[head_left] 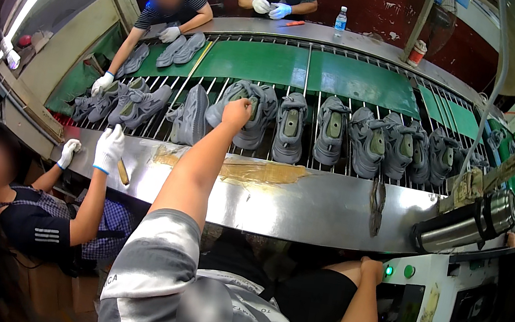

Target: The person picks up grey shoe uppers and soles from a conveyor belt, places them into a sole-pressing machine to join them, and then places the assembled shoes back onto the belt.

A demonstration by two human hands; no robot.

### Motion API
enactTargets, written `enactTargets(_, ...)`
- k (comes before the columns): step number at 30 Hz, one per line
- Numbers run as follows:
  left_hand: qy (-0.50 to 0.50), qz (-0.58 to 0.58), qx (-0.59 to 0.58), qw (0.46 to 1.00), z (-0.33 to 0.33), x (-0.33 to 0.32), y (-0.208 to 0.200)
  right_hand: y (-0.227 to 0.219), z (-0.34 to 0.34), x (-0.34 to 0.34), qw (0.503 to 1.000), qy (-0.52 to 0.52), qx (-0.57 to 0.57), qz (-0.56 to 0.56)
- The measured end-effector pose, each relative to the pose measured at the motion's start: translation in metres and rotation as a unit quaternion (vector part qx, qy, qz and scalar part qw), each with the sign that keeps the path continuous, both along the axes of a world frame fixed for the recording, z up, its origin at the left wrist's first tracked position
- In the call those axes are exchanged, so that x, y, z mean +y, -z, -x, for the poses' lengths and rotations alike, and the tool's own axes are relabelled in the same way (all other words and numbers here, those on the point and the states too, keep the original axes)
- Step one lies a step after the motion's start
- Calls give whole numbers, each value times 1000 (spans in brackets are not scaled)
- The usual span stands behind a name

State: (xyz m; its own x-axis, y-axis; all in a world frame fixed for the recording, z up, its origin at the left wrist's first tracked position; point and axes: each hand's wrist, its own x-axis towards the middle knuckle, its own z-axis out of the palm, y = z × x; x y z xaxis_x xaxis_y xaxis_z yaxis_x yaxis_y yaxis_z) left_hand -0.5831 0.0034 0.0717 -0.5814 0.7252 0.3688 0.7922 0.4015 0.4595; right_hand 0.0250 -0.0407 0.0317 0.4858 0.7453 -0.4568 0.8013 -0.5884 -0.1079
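Observation:
My left arm reaches across the steel ledge to the roller conveyor. With closed fingers my left hand (237, 112) grips the collar of a grey sports shoe (221, 103), which leans against another grey shoe (254, 130) beside it. Several more grey shoes stand in a row along the rollers, such as one laced shoe (289, 129) with its green insole showing. Low on the right, my right hand (372, 270) is beside my knee, close to the lit green button (389, 271) of a white machine. Its fingers are too small and partly hidden to make out.
A steel ledge (332, 200) runs along the conveyor's near side, with a steel flask (469, 225) lying at its right. Green belt strips (357, 82) cover the rollers behind. Gloved co-workers (110, 150) work at left and across. A water bottle (340, 22) stands at the back.

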Motion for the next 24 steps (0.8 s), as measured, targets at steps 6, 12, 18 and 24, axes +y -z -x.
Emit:
enactTargets(6,90,60,-4,994,15,6,-13,4,2,1,1000,-2,-1,-3)
enactTargets(12,86,22,70,994,6,8,2,8,7,0,1000,-13,-18,-4)
enactTargets(18,-23,-46,6,999,2,9,13,16,10,5,999,6,-28,33)
enactTargets(24,-10,-123,-31,992,23,-13,5,14,13,2,999,-11,-28,20)
